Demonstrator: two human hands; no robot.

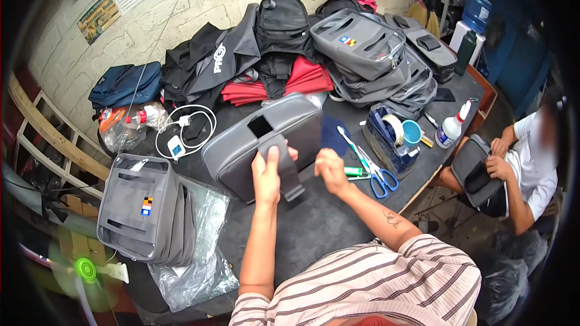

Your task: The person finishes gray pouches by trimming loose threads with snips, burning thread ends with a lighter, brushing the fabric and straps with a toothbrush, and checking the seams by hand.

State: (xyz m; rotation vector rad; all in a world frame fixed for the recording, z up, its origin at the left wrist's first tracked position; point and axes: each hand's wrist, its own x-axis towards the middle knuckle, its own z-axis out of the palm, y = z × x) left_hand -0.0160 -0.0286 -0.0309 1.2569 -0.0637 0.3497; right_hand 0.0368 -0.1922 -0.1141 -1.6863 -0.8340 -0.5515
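In the head view, a grey bag [232,156] with a dark rectangular patch on its side stands tilted on the black table. My left hand [267,172] is closed around a grey flap or strap at its front. My right hand [332,171] is raised just right of the bag, fingers curled together; whatever they hold, if anything, is hidden. Beside that hand lie a green-and-white item [353,171] and blue-handled scissors [385,182]. A stack of grey bags [136,208] with a small colored label stands to the left, partly on clear plastic [199,259].
Grey bags [362,42] are piled at the back right, near folded red fabric [302,78]. A tape holder [389,139] and a spray bottle [452,125] stand along the right edge. A white cable [208,122] lies left. A seated person [531,169] handles another bag. A green fan [86,270] spins lower left.
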